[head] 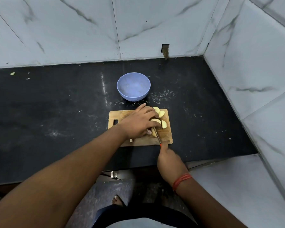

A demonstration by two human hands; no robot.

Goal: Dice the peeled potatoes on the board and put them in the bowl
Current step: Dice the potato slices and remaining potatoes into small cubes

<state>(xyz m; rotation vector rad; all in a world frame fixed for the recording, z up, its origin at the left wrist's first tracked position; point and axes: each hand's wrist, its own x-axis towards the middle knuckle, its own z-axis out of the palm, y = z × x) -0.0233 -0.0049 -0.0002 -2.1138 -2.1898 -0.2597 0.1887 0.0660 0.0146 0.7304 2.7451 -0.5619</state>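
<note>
Gripping a knife (157, 135) by its orange handle, the right hand (169, 159) hangs just off the near edge of a wooden board (120, 116) on the black table (56, 112), a red thread tied round its wrist. The blade angles up across the board into pale potato pieces (161, 114). The left hand (138, 125) lies over the board, fingers curled down on the piece at the blade. Other wedges sit at the board's far right corner. Beyond, apart from the board, stands a blue bowl (133, 86).
</note>
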